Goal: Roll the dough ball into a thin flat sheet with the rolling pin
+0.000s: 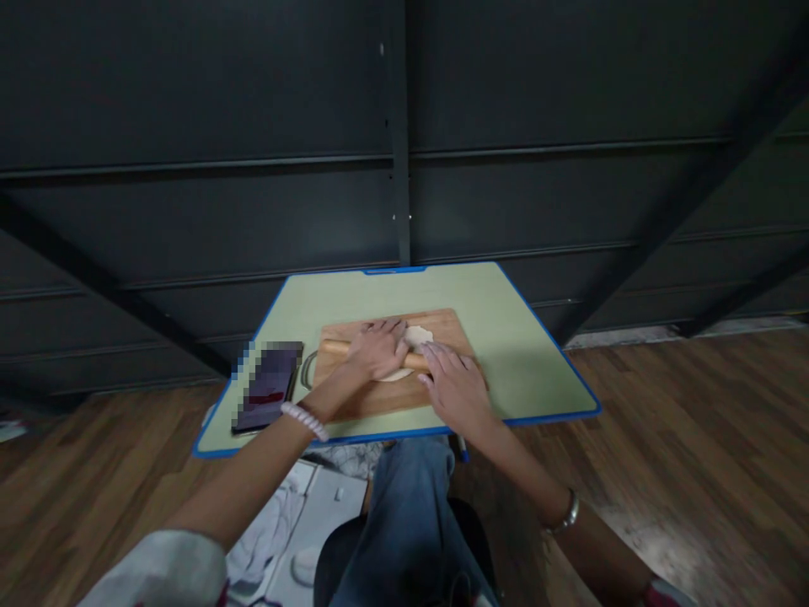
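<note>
A wooden rolling pin [415, 362] lies across a flattened piece of pale dough [418, 335] on a wooden cutting board [372, 406]. My left hand [377, 349] is closed over the left part of the pin, whose left end sticks out beyond it. Over the right part sits my right hand [458, 384], fingers bent across the wood; that end is covered. Dough shows on both the far and the near side of the pin, partly hidden by my hands. At the board's left edge is a metal handle [308, 369].
The board rests on a small light-green table [531, 371] with a blue rim. A phone [269, 388] lies at its left side. Behind stands a dark panelled wall [284, 211]. Below are my knee in jeans [410, 489], a white box [329, 502] and wooden floor [683, 405].
</note>
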Tool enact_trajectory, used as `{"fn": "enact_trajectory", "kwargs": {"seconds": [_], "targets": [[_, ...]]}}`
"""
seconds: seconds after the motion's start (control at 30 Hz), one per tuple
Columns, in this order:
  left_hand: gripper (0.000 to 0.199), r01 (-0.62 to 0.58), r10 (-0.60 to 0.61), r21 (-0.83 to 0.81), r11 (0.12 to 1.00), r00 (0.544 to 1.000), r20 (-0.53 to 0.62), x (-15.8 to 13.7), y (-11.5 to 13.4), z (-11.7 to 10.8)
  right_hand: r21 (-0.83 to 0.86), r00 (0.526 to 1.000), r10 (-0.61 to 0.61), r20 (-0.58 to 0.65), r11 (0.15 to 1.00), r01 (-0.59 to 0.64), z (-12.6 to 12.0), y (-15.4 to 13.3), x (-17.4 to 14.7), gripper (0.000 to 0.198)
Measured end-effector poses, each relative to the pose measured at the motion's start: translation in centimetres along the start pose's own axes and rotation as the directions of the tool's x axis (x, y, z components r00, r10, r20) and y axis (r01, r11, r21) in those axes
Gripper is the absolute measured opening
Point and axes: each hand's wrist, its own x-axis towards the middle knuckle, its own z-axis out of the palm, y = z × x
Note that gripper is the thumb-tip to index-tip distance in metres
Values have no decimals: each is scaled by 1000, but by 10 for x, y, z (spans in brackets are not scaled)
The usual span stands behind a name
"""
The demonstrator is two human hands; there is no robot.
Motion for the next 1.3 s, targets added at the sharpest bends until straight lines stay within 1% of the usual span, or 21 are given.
{"fn": "enact_trajectory", "kwargs": {"seconds": [0.1, 0.2, 0.27, 0.4, 0.53, 0.63, 0.8, 0.9, 1.0, 1.13, 1.3], "targets": [[50, -23, 24, -20, 1000, 998, 61, 13, -4, 0, -2, 1000, -18, 7, 1000, 18, 2, 8, 8, 46], [51, -57, 62, -62, 996, 994, 92, 25, -7, 0, 13, 999, -44, 19, 999, 43, 2, 16, 17, 48], [51, -79, 85, -74, 994, 993, 77, 31, -7, -2, 28, 997, -69, 30, 997, 68, 1, 22, 23, 48], [46, -130, 131, -45, 991, 991, 27, 39, -5, -3, 54, 994, -98, 52, 994, 95, 2, 34, 35, 47], [49, -140, 142, -49, 989, 990, 24, 48, -6, 0, 74, 991, -101, 84, 993, 95, 5, 45, 44, 47], [53, -164, 169, -82, 983, 984, 54, 57, -8, 0, 81, 989, -101, 106, 992, 93, 6, 52, 52, 47], [56, -88, 96, -86, 992, 990, 102, 70, -10, -2, 89, 986, -59, 154, 995, 46, 8, 63, 68, 45], [52, -120, 125, -44, 992, 986, 114, 77, -15, 0, 87, 984, -44, 170, 996, 30, 11, 68, 78, 48], [48, -127, 125, 7, 992, 984, 128, 81, -18, 1, 70, 985, -76, 158, 995, 65, 15, 73, 86, 51], [53, -36, 29, 48, 998, 990, 135, 84, -16, -3, 22, 985, -71, 159, 997, 69, 20, 77, 95, 52], [61, 122, -123, 20, 992, 991, 51, 94, -15, -7, 5, 972, -66, 225, 998, 67, 26, 85, 108, 49]]}}
